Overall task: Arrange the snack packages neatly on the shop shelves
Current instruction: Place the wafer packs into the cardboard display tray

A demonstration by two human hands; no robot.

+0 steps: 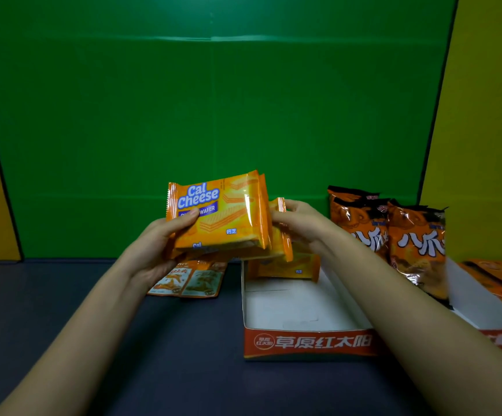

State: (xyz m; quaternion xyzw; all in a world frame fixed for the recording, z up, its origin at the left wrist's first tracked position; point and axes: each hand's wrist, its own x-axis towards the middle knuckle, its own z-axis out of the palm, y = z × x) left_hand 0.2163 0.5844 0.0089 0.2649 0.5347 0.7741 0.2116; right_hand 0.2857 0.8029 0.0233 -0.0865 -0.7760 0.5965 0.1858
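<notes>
A small stack of orange Cal Cheese wafer packs (228, 217) is held in the air above the dark shelf surface. My left hand (159, 244) grips the stack's left edge, thumb on the front pack. My right hand (298, 223) holds the right side, its fingers curled round the rear packs. One more Cal Cheese pack (289, 267) lies at the far end of an open red-and-white display box (310, 343). Under my left hand lie two flat snack sachets (189, 280).
Dark orange crisp bags (415, 244) stand upright at the right, against the back. A second open box (484, 301) with orange packs sits at the far right edge. A green back panel (213, 100) and yellow side panels enclose the shelf.
</notes>
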